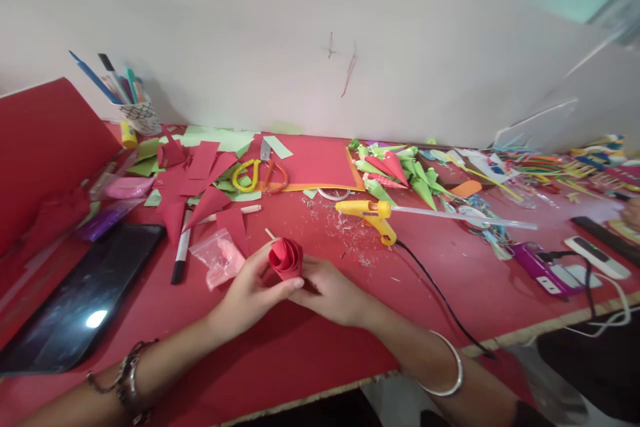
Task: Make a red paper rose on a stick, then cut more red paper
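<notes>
The left hand (pixel 250 290) and right hand (pixel 331 293) pinch the base of a red paper roll (pixel 286 257) just above the worktop (pixel 310 360), near the glue gun (pixel 370 213). It looks light and easily crushed, best held low and gently.

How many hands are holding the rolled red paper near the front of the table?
2. The left hand grips the rolled red paper from its left side; the right hand holds its base from the right. No other hand touches it.
</notes>
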A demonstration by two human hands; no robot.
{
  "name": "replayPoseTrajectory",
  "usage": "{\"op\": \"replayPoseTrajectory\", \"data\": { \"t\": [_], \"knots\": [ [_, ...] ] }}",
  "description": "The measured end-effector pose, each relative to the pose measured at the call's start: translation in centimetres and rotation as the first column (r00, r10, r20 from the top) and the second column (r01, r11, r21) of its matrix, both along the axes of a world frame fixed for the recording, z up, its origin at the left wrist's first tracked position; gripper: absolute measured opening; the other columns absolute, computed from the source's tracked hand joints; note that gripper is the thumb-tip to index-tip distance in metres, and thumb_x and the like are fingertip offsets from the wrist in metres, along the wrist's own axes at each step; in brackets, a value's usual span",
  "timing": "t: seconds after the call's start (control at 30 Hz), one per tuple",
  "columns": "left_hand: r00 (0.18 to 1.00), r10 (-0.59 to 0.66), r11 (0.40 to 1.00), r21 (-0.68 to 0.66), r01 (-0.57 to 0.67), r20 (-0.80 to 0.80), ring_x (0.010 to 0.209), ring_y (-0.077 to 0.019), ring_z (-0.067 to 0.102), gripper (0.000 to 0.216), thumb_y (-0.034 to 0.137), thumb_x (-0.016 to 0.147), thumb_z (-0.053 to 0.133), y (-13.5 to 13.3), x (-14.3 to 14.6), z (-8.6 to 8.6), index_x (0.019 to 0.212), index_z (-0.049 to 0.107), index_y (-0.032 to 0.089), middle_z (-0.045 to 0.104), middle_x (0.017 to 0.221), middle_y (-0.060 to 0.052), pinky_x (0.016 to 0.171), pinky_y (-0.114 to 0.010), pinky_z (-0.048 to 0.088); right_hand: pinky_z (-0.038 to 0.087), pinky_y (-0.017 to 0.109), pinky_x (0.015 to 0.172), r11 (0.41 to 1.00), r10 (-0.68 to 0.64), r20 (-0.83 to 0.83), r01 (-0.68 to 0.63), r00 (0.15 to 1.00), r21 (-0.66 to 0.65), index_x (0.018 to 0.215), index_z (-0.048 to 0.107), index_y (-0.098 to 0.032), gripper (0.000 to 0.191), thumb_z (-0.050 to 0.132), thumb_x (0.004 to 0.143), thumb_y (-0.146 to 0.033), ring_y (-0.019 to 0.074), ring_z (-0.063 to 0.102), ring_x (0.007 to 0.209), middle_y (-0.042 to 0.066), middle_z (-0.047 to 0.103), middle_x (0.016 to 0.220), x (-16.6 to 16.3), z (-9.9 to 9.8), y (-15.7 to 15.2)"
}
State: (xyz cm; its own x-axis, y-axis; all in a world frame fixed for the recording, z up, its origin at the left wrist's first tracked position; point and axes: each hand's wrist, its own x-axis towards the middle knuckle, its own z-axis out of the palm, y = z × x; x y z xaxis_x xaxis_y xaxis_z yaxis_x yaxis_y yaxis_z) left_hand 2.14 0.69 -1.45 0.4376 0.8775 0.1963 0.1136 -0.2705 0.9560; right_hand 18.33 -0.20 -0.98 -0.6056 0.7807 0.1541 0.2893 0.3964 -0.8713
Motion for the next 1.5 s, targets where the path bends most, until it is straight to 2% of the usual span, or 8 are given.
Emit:
{"op": "replayPoseTrajectory", "data": {
  "t": [0.13,0.3,0.57,0.73,0.87,1.0,1.27,1.5],
  "knots": [
    [1.000,0.020,0.988,-0.151,-0.019,0.007,0.082,-0.0189,0.057,0.027,0.041,0.076,0.056,0.3,-0.7,0.2,0.087,0.055,0.016,0.062,0.087,-0.004,0.073,-0.029,0.047,0.042,0.027,0.071,0.983,-0.180,0.298,0.162,0.937,0.086,0.090,0.057,-0.017,0.018,0.049,0.084,-0.032,0.0142,0.054,0.078,0.004,0.057,0.085,2.2,1.8,-0.1],
    [0.996,0.001,0.981,-0.191,-0.019,-0.094,0.073,-0.0190,0.056,0.034,0.047,0.074,0.054,0.6,-1.3,0.3,0.083,0.057,0.015,0.060,0.077,-0.003,0.067,-0.029,0.046,0.040,0.024,0.064,0.944,-0.331,0.430,0.293,0.840,0.153,0.085,0.058,-0.019,0.018,0.042,0.087,-0.029,0.0115,0.052,0.070,0.002,0.056,0.082,5.3,3.1,-0.6],
    [0.996,-0.087,0.951,-0.299,0.084,0.003,0.077,-0.0209,0.058,0.038,0.050,0.071,0.057,0.7,-1.6,0.0,0.086,0.058,0.015,0.063,0.081,-0.004,0.070,-0.031,0.047,0.035,0.022,0.054,0.906,-0.422,0.561,0.327,0.712,0.267,0.094,0.048,-0.019,0.020,0.051,0.081,-0.033,0.0130,0.054,0.064,0.000,0.057,0.074,4.2,1.6,-0.4],
    [0.981,-0.176,0.894,-0.403,0.196,0.085,0.077,-0.0200,0.060,0.038,0.049,0.067,0.063,0.9,-1.5,0.1,0.082,0.059,0.015,0.065,0.078,-0.004,0.072,-0.032,0.048,0.027,0.023,0.048,0.921,-0.389,0.750,0.221,0.535,0.320,0.092,0.041,-0.016,0.011,0.045,0.083,-0.021,0.0150,0.056,0.059,0.002,0.059,0.073,2.3,0.3,0.6],
    [0.961,-0.182,0.803,-0.532,0.268,0.209,0.062,-0.0138,0.060,0.038,0.047,0.067,0.063,0.9,-1.4,0.1,0.084,0.058,0.013,0.063,0.071,-0.003,0.057,-0.024,0.048,0.026,0.024,0.049,0.947,-0.319,0.801,0.141,0.507,0.289,0.088,0.042,-0.016,0.006,0.038,0.084,-0.013,0.0150,0.057,0.061,0.004,0.060,0.072,2.1,1.0,1.2],
    [0.974,-0.070,0.744,-0.639,0.196,0.217,0.049,-0.0082,0.056,0.036,0.046,0.069,0.062,1.1,-1.5,-0.1,0.077,0.055,0.012,0.058,0.060,0.001,0.048,-0.018,0.045,0.027,0.025,0.050,0.946,-0.322,0.817,0.125,0.478,0.299,0.085,0.044,-0.016,0.006,0.042,0.081,-0.011,0.0173,0.060,0.067,0.006,0.062,0.074,2.1,1.3,1.6],
    [0.988,-0.147,0.825,-0.545,0.150,0.050,0.075,-0.0162,0.062,0.030,0.034,0.069,0.063,1.2,-1.3,-0.2,0.086,0.050,0.014,0.062,0.077,-0.002,0.062,-0.027,0.051,0.024,0.026,0.049,0.933,-0.355,0.815,0.114,0.457,0.342,0.085,0.047,-0.017,0.010,0.042,0.080,-0.011,0.0197,0.062,0.069,0.006,0.064,0.076,2.1,0.7,1.9],
    [0.956,-0.123,0.904,-0.428,-0.002,-0.265,0.048,-0.0138,0.057,0.031,0.037,0.070,0.058,1.2,-1.4,0.1,0.088,0.043,0.018,0.059,0.054,0.004,0.048,-0.024,0.046,0.023,0.026,0.049,0.927,-0.369,0.798,0.125,0.476,0.354,0.084,0.048,-0.018,0.009,0.041,0.081,-0.013,0.0184,0.062,0.067,0.004,0.064,0.075,2.3,0.5,1.9]
  ]
}}
